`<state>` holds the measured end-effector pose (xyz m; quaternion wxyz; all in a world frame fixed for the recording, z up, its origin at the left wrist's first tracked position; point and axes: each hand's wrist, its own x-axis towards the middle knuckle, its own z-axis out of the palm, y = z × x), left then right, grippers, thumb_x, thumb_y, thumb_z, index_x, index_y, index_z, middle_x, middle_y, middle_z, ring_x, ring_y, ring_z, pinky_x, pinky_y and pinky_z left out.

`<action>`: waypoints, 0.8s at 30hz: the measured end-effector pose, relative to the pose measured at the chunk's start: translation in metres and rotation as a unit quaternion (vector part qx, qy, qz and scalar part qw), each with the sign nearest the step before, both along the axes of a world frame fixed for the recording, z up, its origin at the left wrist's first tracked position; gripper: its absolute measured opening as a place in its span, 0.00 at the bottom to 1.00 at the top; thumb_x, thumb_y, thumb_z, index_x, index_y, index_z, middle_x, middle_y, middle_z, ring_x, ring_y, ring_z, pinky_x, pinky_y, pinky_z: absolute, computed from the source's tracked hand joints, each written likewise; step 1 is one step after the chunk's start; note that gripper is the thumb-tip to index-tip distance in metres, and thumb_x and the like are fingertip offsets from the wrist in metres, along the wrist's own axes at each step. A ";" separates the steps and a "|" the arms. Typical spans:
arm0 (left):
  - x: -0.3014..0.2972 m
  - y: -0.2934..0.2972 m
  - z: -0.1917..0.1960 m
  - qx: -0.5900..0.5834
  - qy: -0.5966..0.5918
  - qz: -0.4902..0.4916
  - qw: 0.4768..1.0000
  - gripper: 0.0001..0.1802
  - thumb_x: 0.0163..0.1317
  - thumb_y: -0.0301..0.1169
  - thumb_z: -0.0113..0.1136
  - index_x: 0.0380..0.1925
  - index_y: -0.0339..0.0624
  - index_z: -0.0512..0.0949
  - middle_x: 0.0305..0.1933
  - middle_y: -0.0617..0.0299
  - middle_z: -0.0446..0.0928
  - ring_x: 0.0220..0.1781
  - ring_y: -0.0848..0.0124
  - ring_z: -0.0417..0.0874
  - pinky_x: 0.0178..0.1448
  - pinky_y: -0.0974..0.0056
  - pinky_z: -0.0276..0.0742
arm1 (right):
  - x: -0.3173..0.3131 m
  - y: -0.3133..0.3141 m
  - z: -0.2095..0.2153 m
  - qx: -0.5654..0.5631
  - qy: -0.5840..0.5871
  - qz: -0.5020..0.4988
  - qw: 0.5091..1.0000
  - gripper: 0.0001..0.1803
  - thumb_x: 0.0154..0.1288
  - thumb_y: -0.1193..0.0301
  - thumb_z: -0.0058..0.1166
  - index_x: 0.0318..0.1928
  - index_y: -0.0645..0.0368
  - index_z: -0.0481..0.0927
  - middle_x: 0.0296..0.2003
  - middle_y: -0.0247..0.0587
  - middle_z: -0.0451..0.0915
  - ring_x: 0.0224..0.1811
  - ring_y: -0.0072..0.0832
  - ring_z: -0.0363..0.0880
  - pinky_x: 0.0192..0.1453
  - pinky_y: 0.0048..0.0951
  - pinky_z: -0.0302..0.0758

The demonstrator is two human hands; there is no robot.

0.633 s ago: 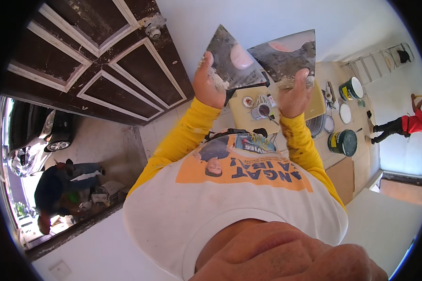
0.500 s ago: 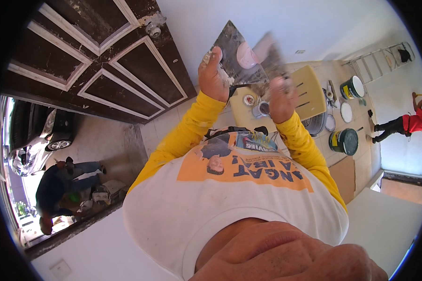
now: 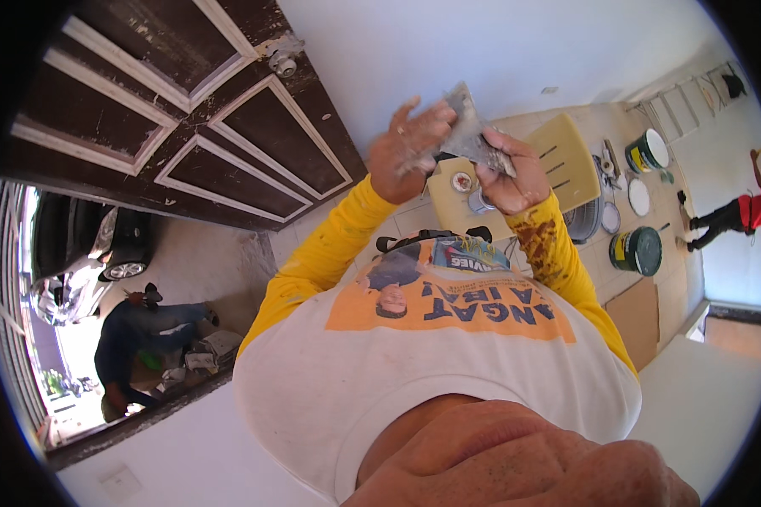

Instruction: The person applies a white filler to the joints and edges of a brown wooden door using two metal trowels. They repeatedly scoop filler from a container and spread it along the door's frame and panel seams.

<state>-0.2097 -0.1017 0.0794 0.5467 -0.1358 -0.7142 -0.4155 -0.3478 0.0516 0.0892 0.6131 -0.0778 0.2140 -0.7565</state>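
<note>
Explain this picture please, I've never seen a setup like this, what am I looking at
No machine here, just a person's bare left hand and right hand, with yellow sleeves. The view comes from the left of two wide cameras worn on the head, looking down, so straight edges bend. The right hand grips a flat, smeared metal blade; the left hand is close by, but blur hides what, if anything, it holds. Beyond them, a pale yellow chair bears a small round container and a cup. On the floor are two dark buckets, with a white disc between them.
</note>
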 end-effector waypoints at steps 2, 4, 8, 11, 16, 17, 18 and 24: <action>0.010 -0.002 0.004 -0.085 -0.033 -0.001 0.996 0.23 0.53 0.23 0.64 0.52 0.42 0.78 0.59 0.53 0.78 0.66 0.54 0.74 0.74 0.44 0.53 | -0.008 -0.003 -0.004 0.005 0.041 -0.016 0.999 0.12 0.69 0.73 0.50 0.50 0.63 0.75 0.43 0.45 0.81 0.45 0.34 0.82 0.45 0.29 0.84; 0.021 -0.012 0.012 -0.178 -0.055 0.007 0.982 0.18 0.58 0.25 0.62 0.50 0.44 0.79 0.55 0.54 0.80 0.63 0.55 0.77 0.72 0.41 0.56 | -0.016 0.001 -0.001 -0.055 0.015 0.019 0.998 0.12 0.70 0.72 0.50 0.50 0.63 0.75 0.43 0.45 0.81 0.44 0.33 0.82 0.45 0.28 0.83; 0.035 -0.013 -0.009 -0.305 -0.221 0.030 0.926 0.15 0.54 0.22 0.63 0.43 0.45 0.81 0.48 0.58 0.83 0.57 0.60 0.81 0.69 0.48 0.64 | -0.003 0.015 0.070 -0.110 0.029 -0.159 0.981 0.13 0.72 0.70 0.47 0.50 0.65 0.75 0.40 0.46 0.80 0.40 0.31 0.80 0.45 0.26 0.80; 0.036 -0.036 -0.047 -0.002 -0.157 0.034 0.987 0.17 0.58 0.20 0.58 0.49 0.38 0.77 0.55 0.52 0.78 0.59 0.61 0.78 0.66 0.57 0.68 | 0.006 0.005 0.058 -0.028 0.320 -0.423 0.848 0.15 0.73 0.69 0.46 0.53 0.67 0.73 0.38 0.46 0.79 0.37 0.29 0.78 0.43 0.26 0.77; -0.001 -0.015 -0.049 0.397 0.061 -0.155 0.902 0.32 0.57 0.19 0.55 0.64 0.28 0.64 0.67 0.47 0.66 0.69 0.59 0.68 0.72 0.57 0.59 | 0.011 -0.015 -0.012 0.018 0.666 -0.515 0.539 0.22 0.75 0.68 0.44 0.61 0.71 0.66 0.34 0.45 0.77 0.34 0.25 0.75 0.40 0.26 0.72; -0.004 -0.011 -0.033 0.483 0.023 -0.174 0.858 0.23 0.65 0.29 0.53 0.58 0.31 0.68 0.59 0.53 0.71 0.58 0.64 0.72 0.66 0.60 0.65 | 0.022 -0.017 -0.005 -0.042 0.617 -0.462 0.636 0.23 0.74 0.68 0.45 0.63 0.70 0.65 0.34 0.44 0.76 0.34 0.24 0.74 0.41 0.27 0.72; -0.004 -0.009 -0.016 0.567 -0.006 -0.186 0.803 0.19 0.73 0.38 0.50 0.53 0.33 0.73 0.51 0.59 0.75 0.48 0.69 0.77 0.60 0.63 0.70 | 0.027 -0.016 0.002 -0.066 0.630 -0.398 0.664 0.24 0.74 0.67 0.46 0.63 0.70 0.64 0.34 0.45 0.76 0.34 0.24 0.75 0.41 0.27 0.72; 0.010 -0.025 -0.006 0.384 0.056 -0.181 0.904 0.25 0.59 0.23 0.55 0.59 0.31 0.69 0.59 0.52 0.72 0.62 0.65 0.72 0.67 0.56 0.66 | 0.013 -0.004 -0.005 -0.110 0.881 -0.146 0.436 0.22 0.66 0.73 0.54 0.59 0.65 0.70 0.42 0.53 0.81 0.43 0.40 0.82 0.46 0.30 0.78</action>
